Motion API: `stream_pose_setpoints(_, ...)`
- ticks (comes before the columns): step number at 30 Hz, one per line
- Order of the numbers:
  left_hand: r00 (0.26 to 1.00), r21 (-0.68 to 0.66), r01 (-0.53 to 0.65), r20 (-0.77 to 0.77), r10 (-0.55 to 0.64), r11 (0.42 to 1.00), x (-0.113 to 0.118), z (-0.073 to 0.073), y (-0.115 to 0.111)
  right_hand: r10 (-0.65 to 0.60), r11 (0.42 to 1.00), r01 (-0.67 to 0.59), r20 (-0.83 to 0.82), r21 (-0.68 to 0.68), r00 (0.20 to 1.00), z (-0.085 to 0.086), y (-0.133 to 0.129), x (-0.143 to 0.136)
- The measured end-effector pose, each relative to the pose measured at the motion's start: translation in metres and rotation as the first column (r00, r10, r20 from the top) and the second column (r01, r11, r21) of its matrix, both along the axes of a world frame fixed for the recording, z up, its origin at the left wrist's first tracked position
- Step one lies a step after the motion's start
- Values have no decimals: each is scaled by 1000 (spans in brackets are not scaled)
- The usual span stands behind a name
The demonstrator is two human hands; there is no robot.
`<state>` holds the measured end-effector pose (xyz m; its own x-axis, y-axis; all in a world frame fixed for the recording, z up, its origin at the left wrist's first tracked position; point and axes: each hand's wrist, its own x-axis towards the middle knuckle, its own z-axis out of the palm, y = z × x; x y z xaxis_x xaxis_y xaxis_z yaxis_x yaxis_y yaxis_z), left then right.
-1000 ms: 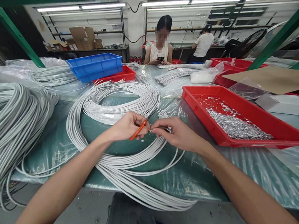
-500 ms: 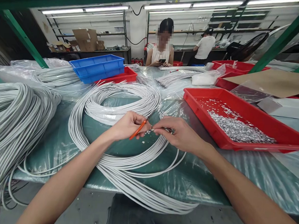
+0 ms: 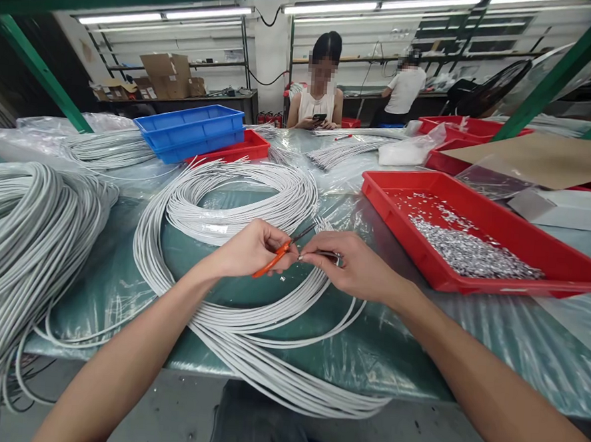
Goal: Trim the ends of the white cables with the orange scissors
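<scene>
My left hand (image 3: 258, 249) is closed around small orange-handled scissors (image 3: 272, 259). Their slim dark blades point up and to the right, past my fingers. Just to the right, my right hand (image 3: 356, 261) pinches the end of a white cable (image 3: 300, 257) between thumb and fingertips, and the two hands nearly meet. Most of that cable end is hidden by my fingers. Below and behind my hands lies a large coil of white cable (image 3: 240, 314), with its loose ends bunched near my right knuckles. A few tiny shiny bits (image 3: 282, 279) lie on the green table under my left hand.
A red tray (image 3: 407, 274) with a heap of small metal pieces stands to the right. Thick cable bundles (image 3: 29, 231) hang over the left edge. Behind are a blue bin (image 3: 190, 134), a green frame post (image 3: 554, 83) and a person (image 3: 320, 106) holding a phone.
The scissors have turned in my left hand, so their dark blades now show above the fingers. My right hand has hardly moved and keeps its pinch.
</scene>
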<state>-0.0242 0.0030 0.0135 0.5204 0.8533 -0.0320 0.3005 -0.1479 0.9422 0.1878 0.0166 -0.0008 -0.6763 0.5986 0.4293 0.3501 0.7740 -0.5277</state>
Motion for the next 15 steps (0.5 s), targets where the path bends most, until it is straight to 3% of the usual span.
stream_pose_setpoints(9,987,3,152,-59,-151,988,-5,4,-3,116,972,-109,23,-210,993,1,-2,4)
stream_pose_setpoints(15,978,14,200,-71,-198,980,-4,2,-2,125,968,-109,58,-224,990,-3,2,5)
